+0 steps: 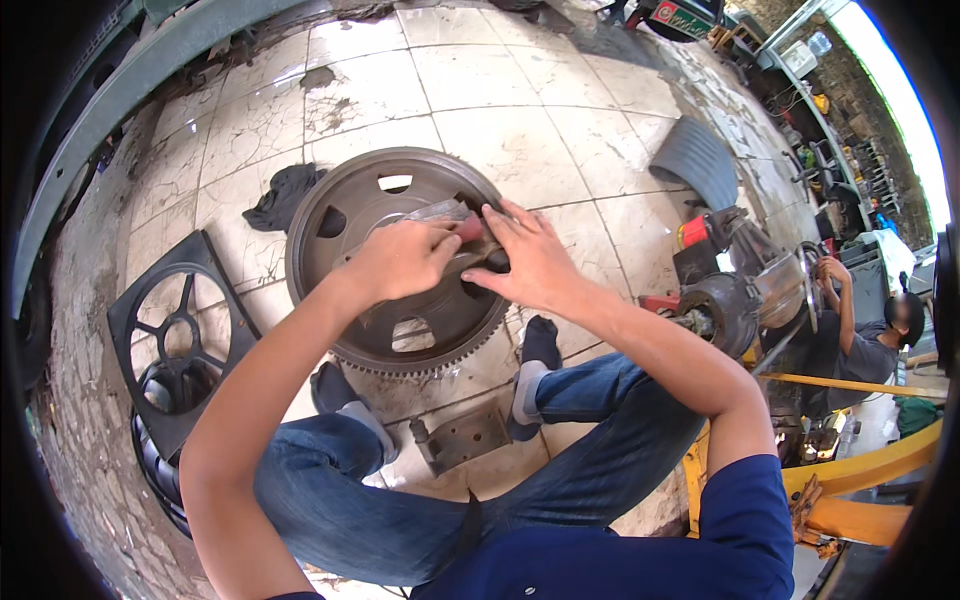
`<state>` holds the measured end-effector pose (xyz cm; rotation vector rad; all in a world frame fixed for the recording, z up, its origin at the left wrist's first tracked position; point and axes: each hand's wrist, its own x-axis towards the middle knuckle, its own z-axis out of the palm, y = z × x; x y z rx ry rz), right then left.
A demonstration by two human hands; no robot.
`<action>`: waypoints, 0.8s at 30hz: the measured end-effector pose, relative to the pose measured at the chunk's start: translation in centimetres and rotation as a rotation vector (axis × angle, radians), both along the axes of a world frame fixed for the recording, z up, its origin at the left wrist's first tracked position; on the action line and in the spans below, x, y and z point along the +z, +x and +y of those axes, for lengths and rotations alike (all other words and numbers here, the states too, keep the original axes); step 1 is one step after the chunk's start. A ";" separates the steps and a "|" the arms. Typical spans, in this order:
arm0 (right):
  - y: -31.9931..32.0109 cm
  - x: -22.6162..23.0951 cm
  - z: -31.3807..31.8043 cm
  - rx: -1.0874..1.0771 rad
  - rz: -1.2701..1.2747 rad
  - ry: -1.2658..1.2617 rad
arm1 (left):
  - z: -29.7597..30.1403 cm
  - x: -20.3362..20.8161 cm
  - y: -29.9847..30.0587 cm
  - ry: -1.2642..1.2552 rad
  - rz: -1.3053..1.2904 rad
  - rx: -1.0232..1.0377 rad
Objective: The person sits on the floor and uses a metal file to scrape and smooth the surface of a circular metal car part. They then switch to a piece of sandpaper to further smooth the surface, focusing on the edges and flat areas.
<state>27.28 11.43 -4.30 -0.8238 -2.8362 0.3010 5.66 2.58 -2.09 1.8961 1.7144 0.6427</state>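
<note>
A large round metal flywheel [350, 195] with a toothed rim and several cut-out windows lies on the tiles in front of me. Over its middle, my left hand [408, 262] is closed, its fingertips pressing on a small reddish piece [469, 228] whose kind I cannot make out. A flat greyish strip [438, 211] shows just beyond those fingers. My right hand [533, 258] rests on the right part of the wheel, fingers spread and thumb apart. Its fingertips are close to the reddish piece.
A black fan shroud [232, 300] and a dark cloth [283, 197] lie left. Between my feet sits a metal plate [468, 440]. Rightward are a gearbox-like machine part [728, 305], a curved grey panel [697, 165], a yellow frame [860, 465] and another person [865, 350].
</note>
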 end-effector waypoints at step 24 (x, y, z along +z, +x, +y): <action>0.1 0.9 -0.2 -0.030 0.123 -0.284 | 3.6 -0.5 1.5 -0.078 0.168 -0.065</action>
